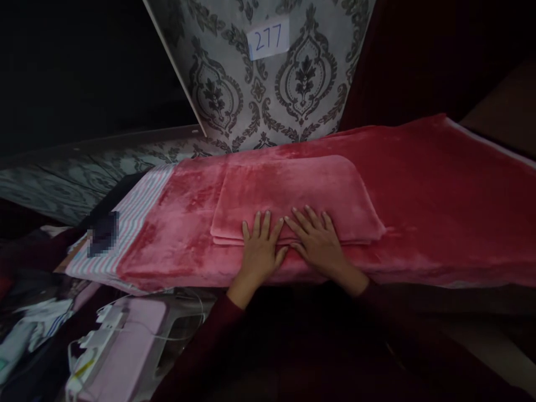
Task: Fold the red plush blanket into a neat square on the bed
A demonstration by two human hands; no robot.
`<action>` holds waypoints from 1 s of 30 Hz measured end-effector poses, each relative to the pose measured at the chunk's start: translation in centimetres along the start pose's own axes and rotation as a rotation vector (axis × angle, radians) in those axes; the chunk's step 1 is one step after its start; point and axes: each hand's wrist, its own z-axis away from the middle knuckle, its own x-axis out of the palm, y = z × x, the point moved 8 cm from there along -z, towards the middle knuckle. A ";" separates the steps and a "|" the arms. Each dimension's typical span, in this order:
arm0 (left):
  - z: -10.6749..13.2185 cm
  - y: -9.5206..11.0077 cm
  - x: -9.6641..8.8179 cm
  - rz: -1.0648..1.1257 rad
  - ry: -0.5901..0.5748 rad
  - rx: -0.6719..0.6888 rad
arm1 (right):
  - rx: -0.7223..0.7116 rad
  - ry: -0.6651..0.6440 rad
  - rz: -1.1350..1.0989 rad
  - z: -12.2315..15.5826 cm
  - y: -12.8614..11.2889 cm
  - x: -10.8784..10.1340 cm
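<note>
A pink-red plush blanket point(293, 184), folded into a flat rectangular stack, lies on a table or bench covered with a larger red plush cloth point(435, 195). My left hand point(262, 248) rests flat on the near edge of the folded blanket, fingers spread and pointing away from me. Close beside it, my right hand point(316, 240) presses on the same edge with its fingers apart. The two thumbs nearly meet. Layered folds show along the blanket's front edge, on both sides of my hands.
A striped cloth point(140, 209) covers the left end, with a dark blurred item point(103, 234) on it. Below left, a white power strip point(98, 346) with cords sits on a pink stool point(138, 335), near piled clothes point(37, 324). Behind stands a patterned wall point(259, 106) bearing a "277" paper point(268, 39).
</note>
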 end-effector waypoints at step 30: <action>-0.2 -13.8 -14.5 0.178 0.570 -0.022 | 0.098 0.587 -0.040 2.9 12.4 -16.0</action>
